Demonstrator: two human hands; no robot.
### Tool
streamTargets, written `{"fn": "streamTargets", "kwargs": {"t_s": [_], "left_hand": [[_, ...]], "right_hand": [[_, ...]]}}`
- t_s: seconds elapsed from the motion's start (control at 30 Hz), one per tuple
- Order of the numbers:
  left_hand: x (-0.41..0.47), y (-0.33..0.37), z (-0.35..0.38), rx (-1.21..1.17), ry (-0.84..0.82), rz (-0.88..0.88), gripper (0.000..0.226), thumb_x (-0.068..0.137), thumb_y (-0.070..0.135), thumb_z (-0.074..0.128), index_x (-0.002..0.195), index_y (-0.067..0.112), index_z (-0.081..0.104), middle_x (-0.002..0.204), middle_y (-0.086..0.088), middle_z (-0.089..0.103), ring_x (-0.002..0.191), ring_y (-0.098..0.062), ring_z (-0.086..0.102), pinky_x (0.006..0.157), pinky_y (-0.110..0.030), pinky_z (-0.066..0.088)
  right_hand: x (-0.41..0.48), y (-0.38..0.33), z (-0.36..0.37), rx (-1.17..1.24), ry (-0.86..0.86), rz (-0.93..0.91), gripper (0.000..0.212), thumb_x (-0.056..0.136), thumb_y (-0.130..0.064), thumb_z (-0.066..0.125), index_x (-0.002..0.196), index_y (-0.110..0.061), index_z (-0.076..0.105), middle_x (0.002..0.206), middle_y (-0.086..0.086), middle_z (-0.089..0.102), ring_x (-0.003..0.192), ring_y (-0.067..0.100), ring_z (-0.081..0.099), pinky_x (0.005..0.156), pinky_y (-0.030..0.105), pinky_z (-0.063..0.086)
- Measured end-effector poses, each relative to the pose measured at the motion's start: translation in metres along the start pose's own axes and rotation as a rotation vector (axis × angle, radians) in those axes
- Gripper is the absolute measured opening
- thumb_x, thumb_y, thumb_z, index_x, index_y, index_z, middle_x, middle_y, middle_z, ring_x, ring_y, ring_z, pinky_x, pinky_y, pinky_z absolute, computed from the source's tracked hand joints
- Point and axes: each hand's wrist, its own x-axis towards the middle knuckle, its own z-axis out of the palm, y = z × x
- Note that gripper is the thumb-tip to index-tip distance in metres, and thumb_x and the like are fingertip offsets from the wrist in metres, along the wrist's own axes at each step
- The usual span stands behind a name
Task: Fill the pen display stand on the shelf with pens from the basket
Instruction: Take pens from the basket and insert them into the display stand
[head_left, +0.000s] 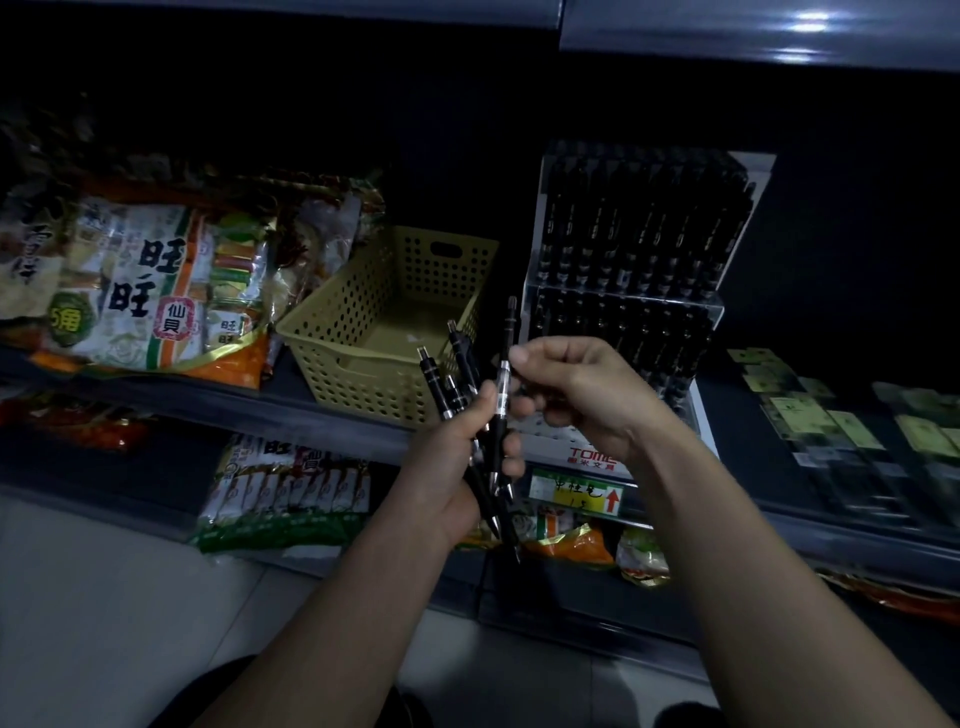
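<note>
Dim shop shelving (218, 402) rises ahead; the left hand (447, 467) grips a bundle of pens (451, 387) while the right hand (571, 384) pinches one pen (504, 373) free. Beyond, the basket (332, 332) looks empty; that pen likely needs a vacant slot in the near-full pen display stand (634, 234).

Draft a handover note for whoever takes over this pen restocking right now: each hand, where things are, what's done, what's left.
Left hand grips a bundle of black pens.
Right hand pinches one pen of that bundle near its top.
Yellow basket sits on the shelf, left of the pen display stand; no pens show inside it.
Done: the stand's upper tiers look full.
Left: slot the held pens into the bare front holes.
</note>
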Motion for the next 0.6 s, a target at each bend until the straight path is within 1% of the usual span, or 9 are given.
{"fn": "streamTargets", "kwargs": {"t_s": [0.07, 0.13, 0.23, 0.33, 0.37, 0.47, 0.53, 0.6], "left_hand": [[0.000, -0.001, 0.001, 0.049, -0.002, 0.013, 0.021, 0.093, 0.025, 0.055, 0.086, 0.012, 0.070, 0.072, -0.003, 0.066, 0.048, -0.011, 0.049, 0.042, -0.021, 0.038], [-0.001, -0.003, 0.004, 0.110, 0.033, 0.007, 0.023, 0.095, 0.027, 0.054, 0.092, 0.010, 0.068, 0.072, -0.004, 0.068, 0.050, -0.012, 0.051, 0.042, -0.022, 0.039], [0.001, -0.006, 0.004, 0.190, 0.140, -0.020, 0.021, 0.095, 0.028, 0.055, 0.097, 0.010, 0.064, 0.071, -0.004, 0.068, 0.051, -0.015, 0.052, 0.042, -0.022, 0.040], [0.006, -0.011, 0.001, 0.222, 0.243, -0.025, 0.031, 0.092, 0.030, 0.060, 0.111, 0.005, 0.058, 0.070, -0.004, 0.053, 0.049, -0.015, 0.046, 0.040, -0.023, 0.039], [0.008, -0.011, 0.001, 0.225, 0.260, -0.025, 0.030, 0.093, 0.029, 0.060, 0.110, 0.004, 0.057, 0.070, -0.003, 0.048, 0.049, -0.014, 0.043, 0.039, -0.022, 0.037], [0.010, -0.011, 0.002, 0.205, 0.266, -0.039, 0.012, 0.096, 0.021, 0.054, 0.091, 0.011, 0.050, 0.066, -0.002, 0.044, 0.045, -0.013, 0.038, 0.038, -0.020, 0.032], [0.011, -0.011, 0.003, 0.200, 0.264, -0.046, 0.013, 0.098, 0.014, 0.048, 0.085, 0.012, 0.047, 0.065, -0.003, 0.046, 0.043, -0.013, 0.038, 0.038, -0.019, 0.031], [0.011, -0.011, 0.003, 0.207, 0.263, -0.040, 0.011, 0.097, 0.010, 0.044, 0.087, 0.011, 0.047, 0.068, -0.005, 0.047, 0.043, -0.014, 0.038, 0.037, -0.019, 0.031]], "right_hand": [[-0.002, -0.001, -0.004, 0.052, 0.054, -0.004, 0.009, 0.081, -0.017, 0.069, 0.074, -0.011, 0.067, 0.061, 0.000, 0.064, 0.050, 0.009, 0.049, 0.038, 0.017, 0.031], [-0.003, -0.003, -0.006, 0.042, 0.147, -0.047, 0.010, 0.077, -0.016, 0.073, 0.072, -0.009, 0.067, 0.060, 0.001, 0.065, 0.047, 0.008, 0.053, 0.038, 0.018, 0.034], [-0.005, -0.010, -0.008, -0.013, 0.278, -0.151, 0.012, 0.078, -0.013, 0.075, 0.072, -0.007, 0.067, 0.063, 0.007, 0.067, 0.046, 0.010, 0.056, 0.038, 0.018, 0.037], [-0.008, -0.017, -0.011, -0.110, 0.418, -0.247, 0.015, 0.080, -0.015, 0.075, 0.072, -0.007, 0.065, 0.064, 0.007, 0.066, 0.049, 0.010, 0.059, 0.042, 0.020, 0.042], [-0.008, -0.018, -0.013, -0.167, 0.475, -0.282, 0.016, 0.080, -0.018, 0.075, 0.072, -0.009, 0.065, 0.064, 0.006, 0.066, 0.052, 0.011, 0.060, 0.045, 0.021, 0.044], [-0.003, -0.014, -0.018, -0.371, 0.667, -0.361, 0.019, 0.080, -0.029, 0.076, 0.070, -0.018, 0.064, 0.068, 0.005, 0.067, 0.065, 0.020, 0.066, 0.059, 0.033, 0.054], [-0.002, -0.010, -0.019, -0.456, 0.740, -0.395, 0.020, 0.080, -0.033, 0.075, 0.070, -0.019, 0.063, 0.069, 0.003, 0.066, 0.066, 0.020, 0.065, 0.061, 0.033, 0.055], [-0.002, -0.007, -0.018, -0.501, 0.778, -0.424, 0.022, 0.081, -0.033, 0.074, 0.073, -0.014, 0.066, 0.069, 0.002, 0.066, 0.066, 0.017, 0.064, 0.060, 0.030, 0.053]]}}
